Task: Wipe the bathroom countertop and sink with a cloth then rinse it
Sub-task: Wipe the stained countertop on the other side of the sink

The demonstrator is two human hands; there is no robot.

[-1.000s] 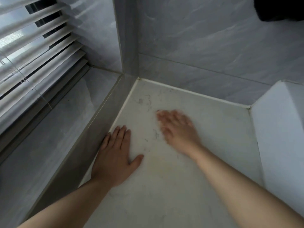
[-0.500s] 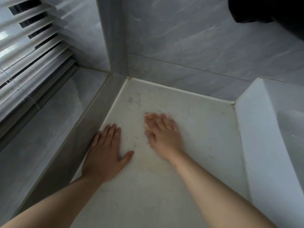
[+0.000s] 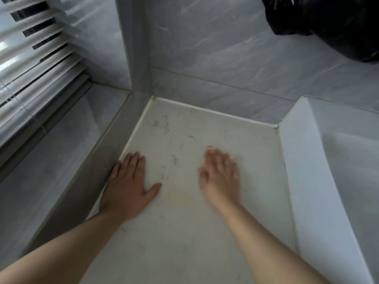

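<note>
The off-white countertop fills the middle of the view, with thin dark hairs and smudges near its far left corner. My left hand lies flat on it, fingers straight, beside the left ledge. My right hand rests palm down on the counter, fingers spread and motion-blurred; no cloth shows under it. The white sink stands at the right, its side wall rising from the counter and its basin partly in view.
Grey marble wall tiles close off the back. A grey ledge and a sill run along the left under white blinds. A black bag hangs at the top right.
My right hand has slid to the right across the counter, away from the left hand. The left hand stays flat in place. The view has shifted, showing more of the sink.
</note>
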